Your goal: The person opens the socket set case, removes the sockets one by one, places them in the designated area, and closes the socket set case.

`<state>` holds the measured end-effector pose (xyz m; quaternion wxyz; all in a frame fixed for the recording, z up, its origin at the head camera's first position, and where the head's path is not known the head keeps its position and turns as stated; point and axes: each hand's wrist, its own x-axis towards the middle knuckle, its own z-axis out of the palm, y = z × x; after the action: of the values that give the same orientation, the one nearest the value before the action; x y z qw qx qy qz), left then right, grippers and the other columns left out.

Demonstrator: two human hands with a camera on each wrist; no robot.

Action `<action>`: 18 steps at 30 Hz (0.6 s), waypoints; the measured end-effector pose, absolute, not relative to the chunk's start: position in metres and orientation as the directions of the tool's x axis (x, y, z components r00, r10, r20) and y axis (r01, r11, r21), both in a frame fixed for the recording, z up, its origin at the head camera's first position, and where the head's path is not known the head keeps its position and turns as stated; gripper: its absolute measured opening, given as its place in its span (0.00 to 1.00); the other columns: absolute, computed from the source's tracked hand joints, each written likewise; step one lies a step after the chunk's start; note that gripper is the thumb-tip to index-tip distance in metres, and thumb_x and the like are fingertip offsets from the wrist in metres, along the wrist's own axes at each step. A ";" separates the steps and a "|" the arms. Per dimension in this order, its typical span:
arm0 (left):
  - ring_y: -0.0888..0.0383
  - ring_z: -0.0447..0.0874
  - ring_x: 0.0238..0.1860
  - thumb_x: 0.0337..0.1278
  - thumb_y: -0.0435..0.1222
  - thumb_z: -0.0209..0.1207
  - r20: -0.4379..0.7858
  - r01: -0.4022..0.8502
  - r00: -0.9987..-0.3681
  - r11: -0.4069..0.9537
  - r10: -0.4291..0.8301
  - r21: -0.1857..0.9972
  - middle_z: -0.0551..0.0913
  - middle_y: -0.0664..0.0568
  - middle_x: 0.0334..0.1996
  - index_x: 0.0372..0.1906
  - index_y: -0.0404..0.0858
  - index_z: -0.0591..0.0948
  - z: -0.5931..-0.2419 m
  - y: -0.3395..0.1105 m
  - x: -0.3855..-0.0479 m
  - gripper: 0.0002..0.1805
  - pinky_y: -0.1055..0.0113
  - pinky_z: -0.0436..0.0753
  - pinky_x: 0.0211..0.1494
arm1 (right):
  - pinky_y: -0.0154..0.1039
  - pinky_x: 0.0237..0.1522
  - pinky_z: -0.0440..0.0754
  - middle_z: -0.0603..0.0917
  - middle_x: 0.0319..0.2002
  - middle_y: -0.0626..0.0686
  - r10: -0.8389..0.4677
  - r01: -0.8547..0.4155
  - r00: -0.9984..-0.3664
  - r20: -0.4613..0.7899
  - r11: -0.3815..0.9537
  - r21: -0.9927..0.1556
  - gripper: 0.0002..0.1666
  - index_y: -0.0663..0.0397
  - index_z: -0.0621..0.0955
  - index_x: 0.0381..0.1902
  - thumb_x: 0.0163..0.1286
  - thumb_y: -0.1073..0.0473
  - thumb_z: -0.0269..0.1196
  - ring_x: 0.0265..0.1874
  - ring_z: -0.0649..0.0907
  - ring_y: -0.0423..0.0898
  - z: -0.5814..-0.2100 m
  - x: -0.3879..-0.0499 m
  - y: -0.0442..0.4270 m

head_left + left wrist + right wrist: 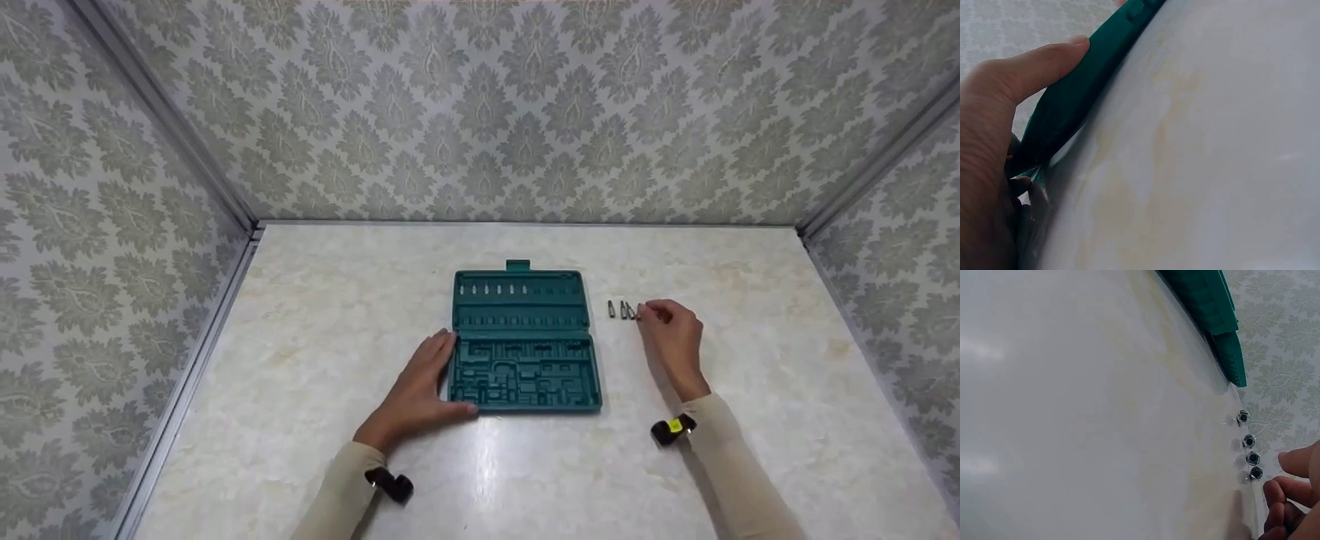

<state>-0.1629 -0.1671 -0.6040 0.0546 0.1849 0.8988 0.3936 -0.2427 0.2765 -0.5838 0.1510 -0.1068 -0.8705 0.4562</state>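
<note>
A green plastic case (525,412) lies opened flat on the table. Its upper half holds several small silver bits (486,289) in a row; the lower half has moulded recesses. At the case's lower left corner, my left hand (420,390) rests with its fingers along the left side and its thumb (1053,64) on the front edge. Several small metal nut-driver bits (623,310) stand to the right of the case. My right hand (675,337) is beside the rightmost bit (1256,473), thumb and forefinger apart with nothing seen between them.
The pale marbled table (337,285) surrounds the case. Patterned wall panels (487,112) rise behind and at both sides, joined by metal frame strips (161,112). A wrist camera sits on each sleeve (735,457).
</note>
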 end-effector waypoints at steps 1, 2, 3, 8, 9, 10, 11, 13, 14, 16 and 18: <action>0.49 0.44 0.90 0.45 0.69 0.77 0.049 0.292 -0.925 0.622 0.377 0.727 0.49 0.51 0.91 0.92 0.45 0.49 -0.604 -0.167 -0.163 0.76 0.41 0.53 0.88 | 0.34 0.42 0.76 0.91 0.43 0.60 0.318 0.038 -0.932 0.173 0.561 -0.827 0.14 0.64 0.91 0.53 0.80 0.58 0.69 0.40 0.82 0.47 -0.582 -0.243 0.275; 0.49 0.44 0.90 0.44 0.69 0.77 0.048 0.290 -0.926 0.622 0.376 0.727 0.49 0.52 0.91 0.92 0.46 0.49 -0.604 -0.167 -0.163 0.76 0.42 0.53 0.88 | 0.33 0.42 0.76 0.91 0.44 0.61 0.308 0.027 -0.934 0.180 0.564 -0.825 0.14 0.64 0.91 0.53 0.80 0.58 0.69 0.40 0.83 0.48 -0.580 -0.243 0.273; 0.50 0.44 0.90 0.44 0.69 0.77 0.044 0.286 -0.927 0.624 0.373 0.727 0.48 0.52 0.91 0.92 0.46 0.48 -0.604 -0.168 -0.163 0.76 0.42 0.53 0.88 | 0.32 0.42 0.77 0.91 0.45 0.61 0.297 0.019 -0.938 0.181 0.564 -0.826 0.14 0.64 0.91 0.54 0.80 0.58 0.69 0.41 0.82 0.48 -0.577 -0.243 0.271; 0.51 0.42 0.90 0.45 0.70 0.76 0.024 0.268 -0.931 0.635 0.365 0.724 0.47 0.54 0.91 0.92 0.48 0.47 -0.605 -0.169 -0.162 0.75 0.43 0.52 0.88 | 0.33 0.41 0.77 0.91 0.46 0.60 0.196 -0.048 -0.963 0.185 0.550 -0.833 0.15 0.64 0.91 0.55 0.81 0.57 0.69 0.42 0.83 0.50 -0.564 -0.245 0.254; 0.51 0.42 0.90 0.46 0.70 0.76 0.024 0.270 -0.930 0.638 0.367 0.721 0.47 0.53 0.91 0.92 0.47 0.47 -0.606 -0.169 -0.161 0.75 0.43 0.51 0.88 | 0.33 0.41 0.78 0.91 0.46 0.59 0.172 -0.065 -0.967 0.188 0.547 -0.834 0.16 0.64 0.91 0.55 0.81 0.57 0.69 0.42 0.83 0.50 -0.562 -0.246 0.250; 0.51 0.42 0.90 0.46 0.70 0.75 0.025 0.273 -0.929 0.640 0.368 0.719 0.47 0.53 0.91 0.92 0.47 0.47 -0.606 -0.169 -0.161 0.75 0.43 0.51 0.88 | 0.34 0.41 0.78 0.92 0.45 0.59 0.147 -0.084 -0.970 0.194 0.545 -0.834 0.16 0.64 0.91 0.55 0.81 0.57 0.69 0.41 0.83 0.51 -0.559 -0.246 0.246; 0.50 0.42 0.90 0.46 0.70 0.75 0.026 0.276 -0.928 0.642 0.371 0.716 0.47 0.53 0.91 0.92 0.46 0.47 -0.606 -0.169 -0.162 0.75 0.43 0.51 0.88 | 0.35 0.41 0.79 0.92 0.45 0.59 0.123 -0.102 -0.972 0.199 0.543 -0.833 0.16 0.64 0.91 0.55 0.81 0.57 0.69 0.41 0.84 0.51 -0.557 -0.247 0.241; 0.52 0.42 0.90 0.46 0.71 0.75 0.025 0.278 -0.928 0.643 0.372 0.713 0.47 0.54 0.91 0.92 0.47 0.47 -0.606 -0.169 -0.162 0.75 0.44 0.52 0.88 | 0.38 0.44 0.80 0.92 0.46 0.59 0.079 -0.123 -0.977 0.198 0.547 -0.828 0.15 0.64 0.90 0.55 0.81 0.58 0.69 0.42 0.84 0.51 -0.553 -0.249 0.231; 0.52 0.42 0.90 0.46 0.71 0.75 0.028 0.279 -0.928 0.643 0.371 0.713 0.47 0.54 0.91 0.92 0.47 0.47 -0.606 -0.169 -0.162 0.75 0.44 0.52 0.88 | 0.40 0.45 0.80 0.92 0.47 0.59 0.060 -0.130 -0.979 0.193 0.545 -0.828 0.15 0.64 0.90 0.55 0.81 0.58 0.69 0.42 0.84 0.52 -0.551 -0.251 0.227; 0.53 0.42 0.90 0.45 0.71 0.75 0.030 0.277 -0.929 0.642 0.368 0.715 0.47 0.55 0.91 0.92 0.48 0.47 -0.606 -0.168 -0.162 0.75 0.44 0.52 0.88 | 0.43 0.48 0.80 0.92 0.47 0.59 0.034 -0.131 -0.984 0.177 0.542 -0.830 0.15 0.65 0.90 0.55 0.81 0.59 0.68 0.43 0.83 0.52 -0.548 -0.255 0.219; 0.54 0.42 0.90 0.45 0.70 0.76 0.032 0.276 -0.930 0.638 0.366 0.719 0.47 0.55 0.91 0.92 0.49 0.47 -0.605 -0.166 -0.162 0.75 0.44 0.52 0.88 | 0.46 0.49 0.79 0.91 0.48 0.60 0.017 -0.125 -0.987 0.158 0.529 -0.839 0.15 0.65 0.90 0.55 0.81 0.59 0.68 0.44 0.82 0.53 -0.545 -0.259 0.213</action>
<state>-0.1618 -0.1658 -0.6047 0.0582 0.1780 0.9031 0.3864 -0.2587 0.2125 -0.5450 0.0736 0.0311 -0.8713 0.4842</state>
